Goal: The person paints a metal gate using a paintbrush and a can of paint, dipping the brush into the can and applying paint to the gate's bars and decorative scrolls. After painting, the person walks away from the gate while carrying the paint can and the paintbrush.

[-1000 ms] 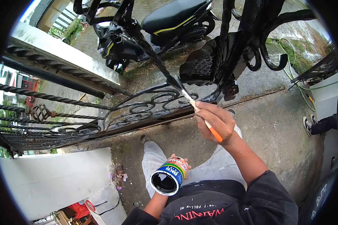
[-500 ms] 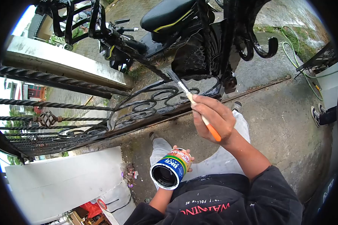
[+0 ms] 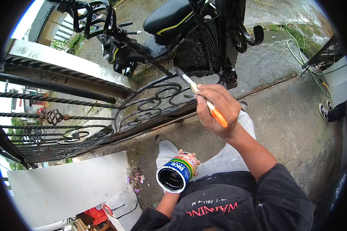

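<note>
My right hand (image 3: 221, 109) grips a paintbrush (image 3: 216, 114) by its orange and cream handle. The dark bristles point up and left, right at a twisted bar of the black wrought-iron gate (image 3: 150, 61). Low in front of my body, my left hand (image 3: 194, 163) is wrapped round a paint can (image 3: 177, 171) with a blue, green and orange label. The can is tilted, its open mouth facing the camera, with black paint inside and smears on the white rim. Scrollwork of the gate lies just below and left of the brush.
Behind the gate stands a motorbike with a black seat (image 3: 167, 19). A white board (image 3: 69, 188) lies at lower left. A green hose (image 3: 295, 50) runs along the right. A person's sneakers (image 3: 324, 112) show at the right edge. A white-topped wall (image 3: 69, 61) is at left.
The brush and my right hand have shifted slightly, bristles still by the gate bar. The view has turned a little, moving the ironwork's upper part left. The can stays in my left hand.
</note>
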`<act>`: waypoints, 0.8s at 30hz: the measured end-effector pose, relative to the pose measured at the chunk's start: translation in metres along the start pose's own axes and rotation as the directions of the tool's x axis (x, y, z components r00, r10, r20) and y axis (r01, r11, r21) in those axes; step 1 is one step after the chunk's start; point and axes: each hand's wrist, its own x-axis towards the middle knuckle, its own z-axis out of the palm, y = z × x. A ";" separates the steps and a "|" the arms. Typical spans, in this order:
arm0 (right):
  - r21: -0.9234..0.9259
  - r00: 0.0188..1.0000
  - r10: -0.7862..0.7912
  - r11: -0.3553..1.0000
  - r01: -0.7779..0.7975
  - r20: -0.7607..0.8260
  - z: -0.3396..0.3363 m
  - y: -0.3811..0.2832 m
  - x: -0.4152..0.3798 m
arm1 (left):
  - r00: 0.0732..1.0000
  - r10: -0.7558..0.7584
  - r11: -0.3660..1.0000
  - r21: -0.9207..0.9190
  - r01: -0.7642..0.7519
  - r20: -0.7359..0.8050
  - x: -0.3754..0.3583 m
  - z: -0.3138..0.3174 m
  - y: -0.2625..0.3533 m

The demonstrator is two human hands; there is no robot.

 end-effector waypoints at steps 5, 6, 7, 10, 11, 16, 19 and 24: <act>0.062 0.995 0.088 0.994 -0.090 0.036 0.016 -0.015 -0.012 | 0.999 0.037 0.999 0.038 -0.037 0.005 -0.005 0.005 -0.014; 0.052 0.997 0.081 0.995 -0.081 0.011 0.014 -0.017 -0.012 | 0.996 0.076 0.995 0.067 -0.079 0.036 -0.004 0.023 -0.026; 0.043 0.997 0.078 0.996 -0.077 -0.010 0.010 -0.020 -0.012 | 0.997 0.069 0.996 0.053 -0.070 0.023 -0.005 0.022 -0.028; 0.021 0.997 0.051 0.999 -0.050 -0.052 0.018 -0.006 0.005 | 0.999 0.033 0.999 0.012 -0.033 -0.002 -0.008 0.023 -0.028; 0.044 0.997 0.079 0.996 -0.079 0.001 0.020 -0.003 0.007 | 1.000 0.016 1.000 -0.006 -0.016 -0.003 -0.007 0.024 -0.029; 0.013 0.993 0.104 0.995 -0.103 -0.047 0.014 -0.008 0.020 | 0.998 0.040 0.998 0.038 -0.041 0.046 -0.014 0.013 -0.024; 0.019 0.997 0.059 0.998 -0.058 -0.044 0.021 -0.004 0.018 | 0.994 0.099 0.988 0.112 -0.105 0.050 -0.021 -0.003 -0.019; -0.024 0.997 0.074 0.997 -0.074 -0.007 0.010 -0.012 0.012 | 0.996 0.080 0.992 0.101 -0.077 -0.028 -0.024 -0.037 0.003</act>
